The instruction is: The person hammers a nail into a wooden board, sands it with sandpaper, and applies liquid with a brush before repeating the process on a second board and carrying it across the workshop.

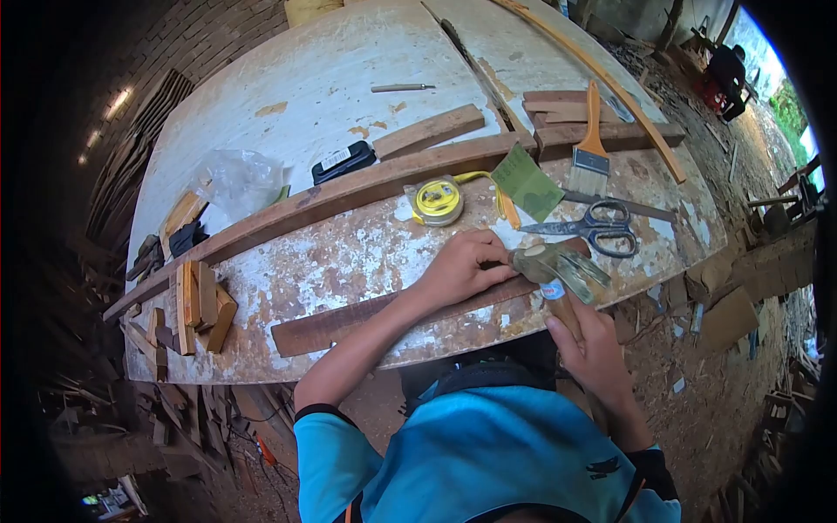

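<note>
My right hand point(595, 353) is wrapped round the wooden handle of a claw hammer point(571, 275). The hammer's metal head is over the right part of a dark wooden strip point(349, 324) lying along the table's near edge. My left hand point(466, 268) rests on that strip with its fingers drawn together, right beside the hammer head. Whatever those fingertips pinch, if anything, is hidden. Just beyond the hammer lie scissors point(602, 228) with dark handles, a green sandpaper square point(528, 185) and a yellow tape measure point(438, 202).
A long wooden beam point(323, 205) crosses the worn table point(235, 87). A paintbrush point(592, 131) lies at its right end. Small wood blocks point(202, 301) and a plastic bag point(235, 181) are on the left. A handsaw point(475, 65) and a chisel-like tool point(401, 87) lie farther back.
</note>
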`<act>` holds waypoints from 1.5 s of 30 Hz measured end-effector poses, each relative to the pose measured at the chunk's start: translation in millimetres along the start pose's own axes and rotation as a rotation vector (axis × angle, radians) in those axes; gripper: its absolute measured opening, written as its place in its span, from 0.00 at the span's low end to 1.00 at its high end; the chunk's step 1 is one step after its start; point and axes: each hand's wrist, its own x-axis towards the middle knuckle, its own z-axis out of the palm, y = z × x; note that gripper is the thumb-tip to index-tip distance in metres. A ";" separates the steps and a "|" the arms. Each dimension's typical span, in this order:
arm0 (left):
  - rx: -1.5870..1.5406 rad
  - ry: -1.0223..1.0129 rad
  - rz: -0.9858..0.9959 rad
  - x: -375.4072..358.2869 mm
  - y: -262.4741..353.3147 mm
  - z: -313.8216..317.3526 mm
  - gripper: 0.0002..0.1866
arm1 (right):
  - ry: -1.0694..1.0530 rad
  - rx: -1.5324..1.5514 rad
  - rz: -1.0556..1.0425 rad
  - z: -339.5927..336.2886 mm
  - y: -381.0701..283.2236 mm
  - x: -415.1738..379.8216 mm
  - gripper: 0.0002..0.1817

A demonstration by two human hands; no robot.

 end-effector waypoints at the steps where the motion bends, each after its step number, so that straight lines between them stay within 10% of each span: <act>1: 0.001 -0.016 -0.015 -1.2 0.3 0.2 0.08 | -0.003 -0.014 0.009 0.6 -0.1 0.0 0.21; 22: -0.065 -0.048 -0.026 1.1 0.6 -2.2 0.07 | -0.075 -0.078 0.006 -10.0 1.8 -1.9 0.28; 37: -0.031 -0.025 -0.045 1.0 -1.2 -1.4 0.16 | -0.017 0.112 0.063 -2.9 5.8 3.2 0.13; 40: -0.026 -0.015 -0.025 -0.8 -2.8 -1.5 0.19 | -0.062 -0.069 0.058 -13.8 8.1 -1.9 0.25; 45: 0.015 -0.048 -0.047 0.8 -2.1 -2.3 0.19 | 0.060 0.072 0.008 1.3 10.0 -1.2 0.13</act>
